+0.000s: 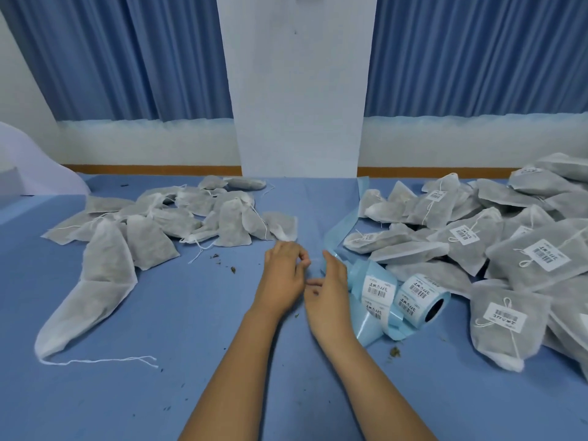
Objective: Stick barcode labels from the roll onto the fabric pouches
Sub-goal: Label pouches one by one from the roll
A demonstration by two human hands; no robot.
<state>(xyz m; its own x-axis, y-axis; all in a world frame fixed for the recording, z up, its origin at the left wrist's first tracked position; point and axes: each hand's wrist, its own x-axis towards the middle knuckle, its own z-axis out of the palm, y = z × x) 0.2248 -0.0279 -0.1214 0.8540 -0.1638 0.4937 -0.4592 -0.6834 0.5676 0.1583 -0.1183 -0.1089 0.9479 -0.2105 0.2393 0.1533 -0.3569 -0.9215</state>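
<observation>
My left hand (pixel 283 275) and my right hand (pixel 331 294) meet at the table's middle. The left hand's fingers are curled, its thumb and forefinger pinching a pale barcode label (pixel 313 264) that shows only faintly between the hands. My right hand grips the light-blue backing strip (pixel 342 229), which runs behind it from the label roll (pixel 423 300) lying on its side just to the right. Unlabelled grey fabric pouches (pixel 191 218) are heaped at the left. Labelled pouches (pixel 509 249) are piled at the right.
The blue table (pixel 159 361) carries scattered herb crumbs (pixel 394 351) and a long empty pouch with a loose string (pixel 95 297) at the left. Spent backing strip trails toward a white pillar (pixel 299 106). Blue curtains hang behind.
</observation>
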